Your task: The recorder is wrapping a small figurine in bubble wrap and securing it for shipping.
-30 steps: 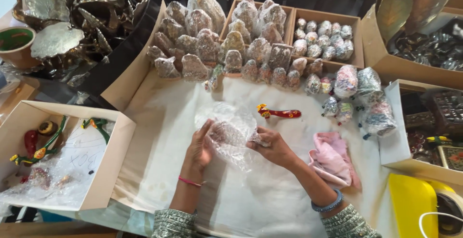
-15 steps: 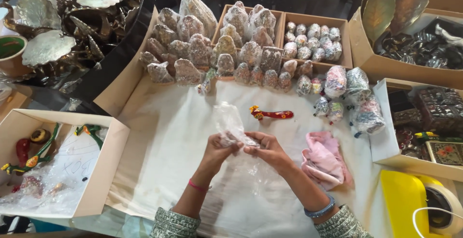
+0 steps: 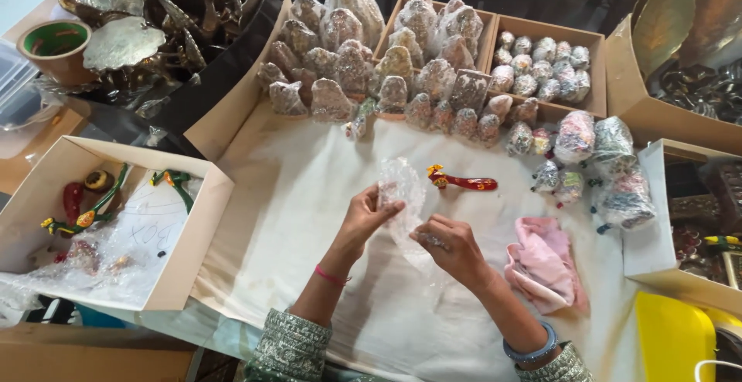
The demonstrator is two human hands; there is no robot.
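At the centre of the frame, the left hand (image 3: 369, 216) pinches the upper edge of a clear plastic bag (image 3: 402, 196) in a narrow grip, while the right hand (image 3: 448, 244) holds its lower part, fingers closed on the film. Just beyond lies 1 red and yellow figurine (image 3: 462, 182) on the white cloth (image 3: 294, 196) of the tabletop. 1 pink rag (image 3: 545, 266) sits right. Wrapped figurines (image 3: 371, 80) crowd the top; 1 cardboard box (image 3: 185, 254) stands left.

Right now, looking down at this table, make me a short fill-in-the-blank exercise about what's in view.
1. Both hands hold a clear ____ bag.
2. The crumpled cloth beside the right hand is ____.
3. The red figurine lies on the ____ table cover.
4. The left hand has a ____ band at its wrist.

Missing words: plastic; pink; white; pink
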